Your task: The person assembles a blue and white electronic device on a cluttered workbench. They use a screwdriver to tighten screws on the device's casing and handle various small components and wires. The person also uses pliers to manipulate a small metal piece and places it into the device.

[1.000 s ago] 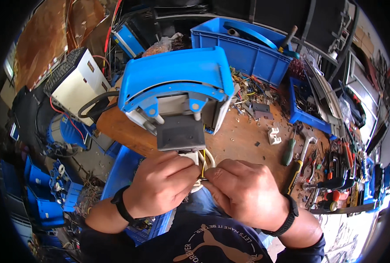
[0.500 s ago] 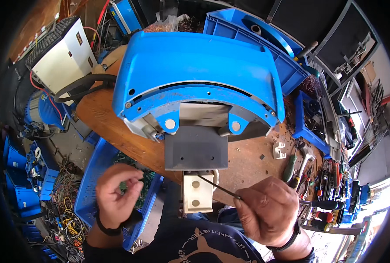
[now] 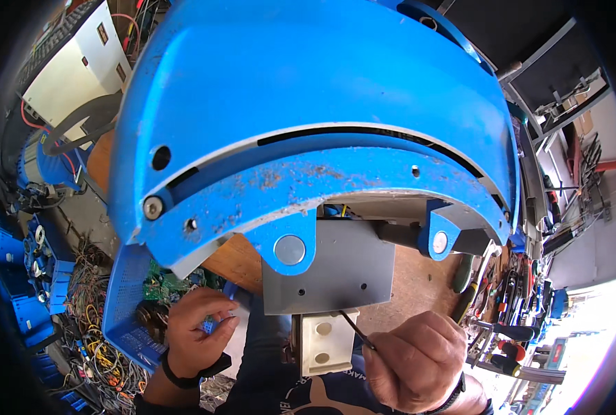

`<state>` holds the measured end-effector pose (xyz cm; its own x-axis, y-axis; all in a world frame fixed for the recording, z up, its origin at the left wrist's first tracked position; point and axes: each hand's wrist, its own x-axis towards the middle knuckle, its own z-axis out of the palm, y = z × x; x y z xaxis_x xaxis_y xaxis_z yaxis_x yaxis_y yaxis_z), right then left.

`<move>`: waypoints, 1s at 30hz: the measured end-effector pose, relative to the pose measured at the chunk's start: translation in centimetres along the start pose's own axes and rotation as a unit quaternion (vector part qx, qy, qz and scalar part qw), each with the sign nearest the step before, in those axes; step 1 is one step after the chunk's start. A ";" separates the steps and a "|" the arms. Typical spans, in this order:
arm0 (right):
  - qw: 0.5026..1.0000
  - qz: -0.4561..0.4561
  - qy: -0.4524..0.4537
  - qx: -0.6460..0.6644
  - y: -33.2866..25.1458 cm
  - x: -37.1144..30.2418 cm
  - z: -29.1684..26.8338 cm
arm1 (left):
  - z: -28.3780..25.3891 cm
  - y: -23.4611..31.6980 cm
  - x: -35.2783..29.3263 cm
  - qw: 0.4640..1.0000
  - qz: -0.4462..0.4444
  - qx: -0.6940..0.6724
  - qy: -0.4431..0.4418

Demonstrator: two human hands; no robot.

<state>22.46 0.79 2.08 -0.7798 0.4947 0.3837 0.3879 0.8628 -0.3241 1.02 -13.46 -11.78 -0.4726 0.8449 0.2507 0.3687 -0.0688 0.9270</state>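
right hand [image 3: 418, 360] pinched a thin dark rod [image 3: 356, 330], left hand [image 3: 196, 328] held thumb and fingers parted, cream rectangular block [image 3: 331, 344] sat between them, large blue curved housing [image 3: 315, 83] beyond

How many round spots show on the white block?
2: upper spot near the rod, lower spot below it. The white block's other sides may hide more.

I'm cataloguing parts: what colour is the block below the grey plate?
The block is cream, clearest in head view.
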 end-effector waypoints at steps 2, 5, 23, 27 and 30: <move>1.000 -0.009 -0.016 0.005 0.0 0.3 -0.2 | 0.0 -0.5 -0.2 1.000 -0.005 -0.001 0.002; 0.997 -0.026 -0.065 0.028 0.3 1.3 -0.8 | -0.2 -0.5 -0.1 1.000 -0.011 0.003 -0.007; 0.999 -0.025 -0.007 0.026 0.5 0.9 -0.1 | 1.5 0.8 0.4 0.974 -0.040 -0.072 -0.210; 0.999 -0.014 -0.020 0.035 0.3 1.1 -0.3 | 2.2 1.3 0.3 0.959 -0.068 -0.134 -0.242; 0.998 0.009 -0.032 0.059 0.1 1.2 -0.4 | 2.8 1.7 0.2 0.939 -0.094 -0.233 -0.233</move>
<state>21.75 1.55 2.90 -0.8050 0.4984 0.3219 0.3438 0.8340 -0.4316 3.83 -11.95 -10.94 -0.0526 0.9984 0.0223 -0.1282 -0.0289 0.9913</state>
